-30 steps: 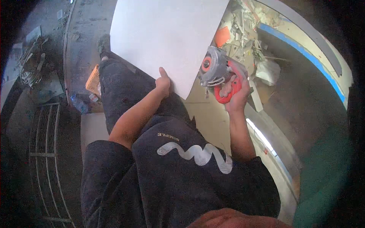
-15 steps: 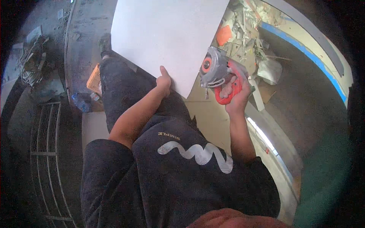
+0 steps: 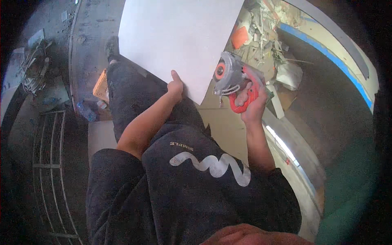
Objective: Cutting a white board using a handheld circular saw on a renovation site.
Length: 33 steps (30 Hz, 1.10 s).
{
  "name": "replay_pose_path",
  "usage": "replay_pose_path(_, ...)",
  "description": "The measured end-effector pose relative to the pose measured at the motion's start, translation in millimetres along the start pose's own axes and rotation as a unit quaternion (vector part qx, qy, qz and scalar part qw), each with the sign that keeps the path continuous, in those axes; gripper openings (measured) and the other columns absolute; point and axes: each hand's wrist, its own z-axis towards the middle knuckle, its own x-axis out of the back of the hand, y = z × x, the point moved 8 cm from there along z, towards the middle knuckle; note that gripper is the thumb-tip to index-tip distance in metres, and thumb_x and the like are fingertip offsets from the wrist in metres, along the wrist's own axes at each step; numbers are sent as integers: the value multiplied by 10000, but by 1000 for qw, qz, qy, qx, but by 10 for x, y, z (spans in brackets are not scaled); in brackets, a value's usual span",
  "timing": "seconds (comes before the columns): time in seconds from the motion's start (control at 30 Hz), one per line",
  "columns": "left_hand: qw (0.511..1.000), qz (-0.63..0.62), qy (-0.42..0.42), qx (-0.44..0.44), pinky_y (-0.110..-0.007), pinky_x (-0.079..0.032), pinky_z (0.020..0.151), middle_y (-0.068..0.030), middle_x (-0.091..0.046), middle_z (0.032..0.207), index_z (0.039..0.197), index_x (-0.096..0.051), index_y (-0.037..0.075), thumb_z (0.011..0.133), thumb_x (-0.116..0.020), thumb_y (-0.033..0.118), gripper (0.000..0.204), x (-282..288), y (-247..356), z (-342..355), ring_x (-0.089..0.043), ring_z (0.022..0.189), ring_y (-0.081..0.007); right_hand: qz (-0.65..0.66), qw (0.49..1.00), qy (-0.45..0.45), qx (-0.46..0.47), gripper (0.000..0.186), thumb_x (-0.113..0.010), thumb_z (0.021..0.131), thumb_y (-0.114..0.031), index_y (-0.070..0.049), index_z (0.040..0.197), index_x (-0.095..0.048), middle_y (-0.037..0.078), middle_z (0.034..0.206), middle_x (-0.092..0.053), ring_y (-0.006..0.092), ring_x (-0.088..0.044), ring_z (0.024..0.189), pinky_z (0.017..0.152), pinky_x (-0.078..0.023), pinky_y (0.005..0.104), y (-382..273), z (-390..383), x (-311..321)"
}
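Observation:
My left hand (image 3: 175, 87) grips the near edge of a large white board (image 3: 179, 38), thumb on top and the other fingers hidden beneath. In my right hand (image 3: 254, 106) is a circular saw (image 3: 229, 75) with a red handle and a grey guard, my fingers wrapped through the handle loop. The saw lies against the right edge of the board, near its lower right corner. Whether its blade touches the board I cannot tell.
A heap of scraps and offcuts (image 3: 259, 45) lies beyond the saw, with an orange piece (image 3: 240, 37) in it. A blue plastic bottle (image 3: 86, 111) and an orange box (image 3: 101, 86) are left of my leg. Tangled cable (image 3: 34, 75) and a metal rack (image 3: 49, 163) stand farther left.
The saw has shifted very slightly to the left along with my right hand. My left hand and the board have barely moved.

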Motion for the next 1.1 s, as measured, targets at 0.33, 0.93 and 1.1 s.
replay_pose_path(0.33,999,-25,-33,-19,-437,-504,935,-282,-591,1299,1365,-415,-208,942,-290,774,1077,-71,94,11,-622,1143,-375,-3,1000,22,-15,477,-424,1015,-405,-61,1288,-610,-27,633,-438,89,-423,439,405,-386,260,53,33,82)
replay_pose_path(0.93,999,-25,-18,-30,-443,-517,882,-269,-603,1268,1356,-424,-204,938,-278,784,1083,-68,149,73,-640,1069,-344,-35,999,8,-11,568,-390,1001,-452,-52,1357,-580,-45,649,-406,65,-403,452,404,-378,248,64,33,34)
replay_pose_path(1.1,999,12,-32,-34,-464,-468,985,-284,-548,1353,1397,-388,-188,936,-249,791,1091,-109,135,151,-569,1217,-371,-54,998,-9,4,572,-395,1002,-451,-39,1355,-580,-45,657,-414,68,-402,450,413,-383,246,20,54,-10)
